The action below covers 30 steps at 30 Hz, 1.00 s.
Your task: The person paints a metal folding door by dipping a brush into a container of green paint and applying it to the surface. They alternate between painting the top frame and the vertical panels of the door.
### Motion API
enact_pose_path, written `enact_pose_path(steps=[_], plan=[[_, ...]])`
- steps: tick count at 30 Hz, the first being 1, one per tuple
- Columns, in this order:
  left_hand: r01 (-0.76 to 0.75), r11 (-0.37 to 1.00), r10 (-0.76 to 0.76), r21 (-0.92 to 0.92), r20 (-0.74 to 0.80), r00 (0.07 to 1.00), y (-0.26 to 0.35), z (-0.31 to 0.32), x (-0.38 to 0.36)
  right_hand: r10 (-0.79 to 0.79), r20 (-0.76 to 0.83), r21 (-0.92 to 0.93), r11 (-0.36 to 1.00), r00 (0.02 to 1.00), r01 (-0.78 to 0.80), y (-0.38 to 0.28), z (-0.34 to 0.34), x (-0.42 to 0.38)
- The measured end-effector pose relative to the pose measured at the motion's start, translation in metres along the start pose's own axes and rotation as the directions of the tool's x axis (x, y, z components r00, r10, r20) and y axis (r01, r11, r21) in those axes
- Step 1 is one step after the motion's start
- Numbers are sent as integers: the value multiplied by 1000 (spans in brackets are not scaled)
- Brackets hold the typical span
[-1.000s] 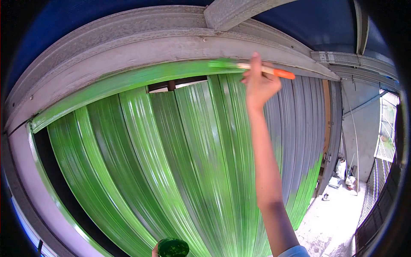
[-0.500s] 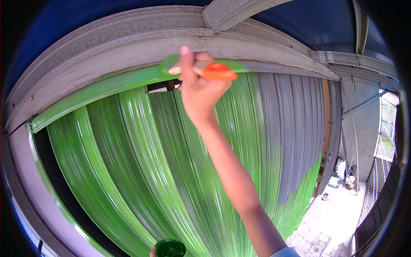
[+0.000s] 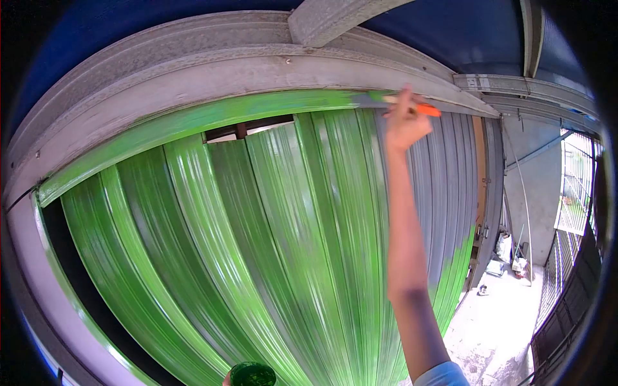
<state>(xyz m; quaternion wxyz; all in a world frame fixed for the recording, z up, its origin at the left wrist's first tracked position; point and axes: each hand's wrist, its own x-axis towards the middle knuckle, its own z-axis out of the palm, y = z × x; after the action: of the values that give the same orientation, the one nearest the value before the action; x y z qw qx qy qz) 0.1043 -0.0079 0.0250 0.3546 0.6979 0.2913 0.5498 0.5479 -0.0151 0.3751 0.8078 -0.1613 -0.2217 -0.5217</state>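
My right hand (image 3: 408,126) is raised near the top rail (image 3: 238,110), closed round a paintbrush (image 3: 428,110) with an orange handle. The brush end lies at the rail, where green paint gives way to grey. Below the rail stands a corrugated metal panel (image 3: 283,193), green over its left and middle parts and grey toward the upper right. At the bottom edge, my left hand (image 3: 226,379) shows only as a sliver beside a container of green paint (image 3: 253,374), which it holds.
A grey beam (image 3: 180,77) runs above the rail, with a roof girder (image 3: 341,19) meeting it. A narrow gap shows at the panel's top. On the right are a wall (image 3: 531,180), a barred opening (image 3: 575,183) and bags (image 3: 504,246) on the pale floor.
My right hand has moved right along the rail with the brush, from the green part to where the grey begins. The view has shifted slightly; my left hand stays by the container.
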Motion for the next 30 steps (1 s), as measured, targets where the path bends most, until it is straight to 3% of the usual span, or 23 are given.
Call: enact_pose_path(steps=[3,6,8,11,15,18,21,23,25,27,30], plan=[[7,1000,-7,3,6,1000,2,2,-1,-86,162,47,996,983,79,-37,20,-40],[-10,1000,10,-21,10,1000,-2,7,1,52,287,367,916,956,-160,-94,26,-67],[-17,1000,18,-26,19,1000,-3,10,4,184,380,502,782,907,-369,-112,22,-68],[14,1000,-14,-6,37,999,-3,10,1,264,301,456,804,916,-381,-68,15,-45],[29,1000,-29,12,13,999,-9,8,-1,178,102,274,941,979,-200,7,2,3],[26,999,-26,40,-5,1000,-9,5,-3,197,-39,42,980,980,-195,32,-13,29],[45,996,-47,77,12,999,-4,1,-1,-86,-67,-198,978,994,71,45,-16,32],[29,995,-31,94,14,999,-3,2,0,-241,85,-223,941,967,255,23,-8,11],[-24,995,24,101,0,1000,-3,4,1,-207,196,79,978,958,195,-11,12,-26],[14,998,-14,56,5,1000,0,9,2,-155,326,232,969,932,79,-54,17,-54],[25,999,-25,25,8,1000,1,12,3,20,408,506,827,913,-245,-78,8,-57]])
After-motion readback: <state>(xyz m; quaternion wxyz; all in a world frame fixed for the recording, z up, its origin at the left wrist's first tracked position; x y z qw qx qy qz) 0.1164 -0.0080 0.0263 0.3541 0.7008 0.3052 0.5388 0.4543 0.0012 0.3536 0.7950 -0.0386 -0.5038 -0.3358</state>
